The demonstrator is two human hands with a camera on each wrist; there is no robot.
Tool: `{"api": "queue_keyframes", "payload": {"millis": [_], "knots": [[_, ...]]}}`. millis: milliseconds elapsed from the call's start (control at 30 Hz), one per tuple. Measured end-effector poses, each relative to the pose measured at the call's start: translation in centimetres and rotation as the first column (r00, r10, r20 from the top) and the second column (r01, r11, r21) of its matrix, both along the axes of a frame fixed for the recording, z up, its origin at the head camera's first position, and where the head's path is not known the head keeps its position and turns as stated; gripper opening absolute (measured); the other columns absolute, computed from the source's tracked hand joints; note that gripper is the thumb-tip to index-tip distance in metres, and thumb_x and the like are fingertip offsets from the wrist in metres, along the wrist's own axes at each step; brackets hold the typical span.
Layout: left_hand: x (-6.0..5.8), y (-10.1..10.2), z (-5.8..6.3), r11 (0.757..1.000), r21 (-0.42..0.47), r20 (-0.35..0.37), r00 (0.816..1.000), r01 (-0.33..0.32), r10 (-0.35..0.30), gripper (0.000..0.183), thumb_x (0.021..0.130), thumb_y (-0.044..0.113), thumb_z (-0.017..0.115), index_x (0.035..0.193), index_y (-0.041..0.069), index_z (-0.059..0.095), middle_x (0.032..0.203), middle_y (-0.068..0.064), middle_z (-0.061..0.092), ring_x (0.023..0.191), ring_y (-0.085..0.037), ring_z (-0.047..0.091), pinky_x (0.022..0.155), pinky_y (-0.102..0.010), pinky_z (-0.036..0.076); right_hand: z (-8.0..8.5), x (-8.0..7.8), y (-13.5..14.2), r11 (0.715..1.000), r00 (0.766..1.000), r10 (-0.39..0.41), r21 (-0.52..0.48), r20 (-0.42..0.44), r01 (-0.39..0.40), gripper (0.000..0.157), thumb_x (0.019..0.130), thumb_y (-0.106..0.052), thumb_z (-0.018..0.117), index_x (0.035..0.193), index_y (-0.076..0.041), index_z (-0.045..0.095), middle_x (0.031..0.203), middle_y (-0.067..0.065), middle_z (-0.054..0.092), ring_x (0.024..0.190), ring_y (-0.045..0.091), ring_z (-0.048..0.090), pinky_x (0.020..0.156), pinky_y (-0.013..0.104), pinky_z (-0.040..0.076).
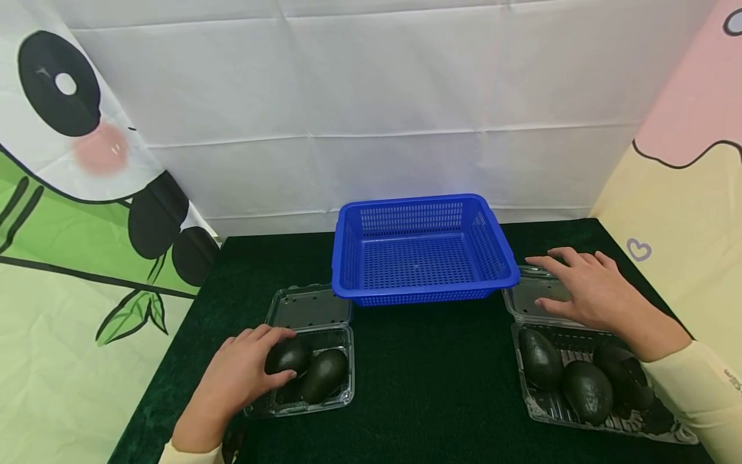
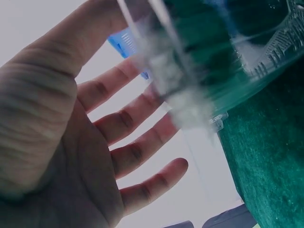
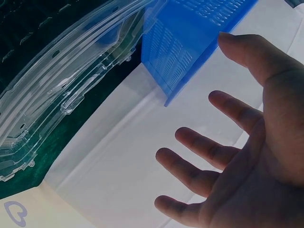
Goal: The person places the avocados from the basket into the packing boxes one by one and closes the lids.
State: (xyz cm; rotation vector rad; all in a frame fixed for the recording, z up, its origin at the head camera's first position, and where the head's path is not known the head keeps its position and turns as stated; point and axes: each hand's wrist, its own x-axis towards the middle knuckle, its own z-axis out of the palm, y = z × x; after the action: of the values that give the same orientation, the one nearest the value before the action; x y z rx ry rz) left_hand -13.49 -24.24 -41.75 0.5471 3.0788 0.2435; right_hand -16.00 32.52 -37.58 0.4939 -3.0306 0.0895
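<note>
In the head view my left hand point(image 1: 243, 367) is over a clear plastic clamshell box point(image 1: 350, 386), thumb and index finger on either side of a dark avocado point(image 1: 294, 357). A second avocado point(image 1: 326, 375) lies beside it. The left wrist view shows the fingers of this hand point(image 2: 95, 123) spread behind blurred clear plastic, with no avocado visible between them. Fingers apart and holding nothing, my right hand point(image 1: 597, 293) hovers above the raised lid point(image 1: 536, 293) of another clamshell box point(image 1: 533, 412). Several avocados point(image 1: 587, 391) lie in that box, partly hidden by the right forearm.
A blue plastic basket point(image 1: 426, 293) stands at the back centre, between the two boxes, with no items visible inside. Dark green cloth point(image 1: 429, 380) covers the table. White fabric point(image 1: 394, 96) hangs behind it, and printed cloths flank both sides.
</note>
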Motion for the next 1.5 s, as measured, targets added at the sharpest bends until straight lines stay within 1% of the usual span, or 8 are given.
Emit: {"api": "queue_keyframes", "payload": {"millis": [100, 233, 767, 1033, 1200, 1300, 1500], "knots": [[0.1, 0.0, 0.1, 1.0, 0.006, -0.036, 0.999, 0.013, -0.013, 0.059, 0.076, 0.047, 0.09, 0.126, 0.025, 0.069, 0.118, -0.004, 0.068, 0.106, -0.032, 0.065, 0.09, -0.061, 0.049, 0.0, 0.0, 0.0, 1.0, 1.0, -0.002, 0.001, -0.002, 0.002, 0.073, 0.088, -0.043, 0.08, 0.15, -0.018, 0.051, 0.145, 0.03, 0.048, 0.122, 0.057, 0.052, 0.103, 0.08, 0.026], [0.2, -0.1, 0.2, 1.0, 0.016, -0.064, 0.998, 0.026, -0.025, 0.059, 0.075, 0.046, 0.091, 0.125, 0.024, 0.07, 0.117, -0.004, 0.069, 0.106, -0.032, 0.065, 0.089, -0.062, 0.049, 0.0, 0.1, 0.0, 1.0, 1.0, -0.001, -0.003, -0.001, 0.001, 0.073, 0.088, -0.042, 0.08, 0.15, -0.018, 0.051, 0.145, 0.03, 0.048, 0.122, 0.057, 0.051, 0.102, 0.08, 0.026], [0.2, -0.1, 0.4, 0.999, 0.015, -0.064, 0.997, 0.031, -0.03, 0.06, 0.076, 0.047, 0.09, 0.127, 0.024, 0.069, 0.12, -0.005, 0.068, 0.108, -0.033, 0.065, 0.09, -0.063, 0.049, 0.0, 0.2, 0.1, 1.0, 1.0, 0.002, -0.003, -0.012, -0.002, 0.072, 0.088, -0.042, 0.08, 0.15, -0.018, 0.051, 0.144, 0.03, 0.048, 0.12, 0.057, 0.053, 0.102, 0.08, 0.028], [0.1, 0.2, 0.7, 0.999, 0.029, -0.082, 0.996, 0.037, -0.034, 0.061, 0.077, 0.048, 0.089, 0.129, 0.023, 0.068, 0.122, -0.006, 0.069, 0.109, -0.034, 0.065, 0.089, -0.062, 0.049, -0.1, 0.3, 0.5, 1.0, 1.0, 0.001, -0.016, -0.024, -0.002, 0.073, 0.088, -0.041, 0.081, 0.15, -0.018, 0.052, 0.143, 0.03, 0.049, 0.12, 0.056, 0.053, 0.102, 0.08, 0.027], [-0.3, 0.8, 0.8, 0.999, 0.036, -0.08, 0.996, 0.035, -0.032, 0.061, 0.081, 0.052, 0.085, 0.131, 0.021, 0.068, 0.123, -0.007, 0.068, 0.11, -0.033, 0.065, 0.091, -0.061, 0.049, -0.3, 0.4, 0.8, 0.999, 1.0, -0.013, -0.034, -0.015, 0.012, 0.073, 0.087, -0.041, 0.082, 0.15, -0.018, 0.051, 0.144, 0.03, 0.048, 0.121, 0.058, 0.051, 0.103, 0.08, 0.025], [-0.6, 1.4, 1.0, 0.999, 0.034, -0.071, 0.997, 0.041, -0.039, 0.06, 0.082, 0.054, 0.083, 0.131, 0.022, 0.067, 0.125, -0.007, 0.068, 0.111, -0.033, 0.065, 0.093, -0.062, 0.048, -0.3, 0.5, 1.2, 0.999, 1.0, -0.02, -0.038, -0.019, 0.02, 0.074, 0.087, -0.041, 0.082, 0.15, -0.018, 0.051, 0.143, 0.03, 0.048, 0.121, 0.057, 0.051, 0.102, 0.079, 0.026], [-1.7, 2.5, 1.6, 0.997, 0.03, -0.068, 0.996, 0.067, -0.064, 0.063, 0.084, 0.056, 0.081, 0.134, 0.022, 0.066, 0.133, -0.009, 0.065, 0.118, -0.036, 0.062, 0.098, -0.064, 0.045, -0.6, 0.7, 2.1, 0.999, 0.998, -0.026, -0.039, -0.061, 0.023, 0.076, 0.084, -0.04, 0.084, 0.148, -0.016, 0.052, 0.14, 0.029, 0.05, 0.114, 0.054, 0.056, 0.094, 0.073, 0.035]]}}
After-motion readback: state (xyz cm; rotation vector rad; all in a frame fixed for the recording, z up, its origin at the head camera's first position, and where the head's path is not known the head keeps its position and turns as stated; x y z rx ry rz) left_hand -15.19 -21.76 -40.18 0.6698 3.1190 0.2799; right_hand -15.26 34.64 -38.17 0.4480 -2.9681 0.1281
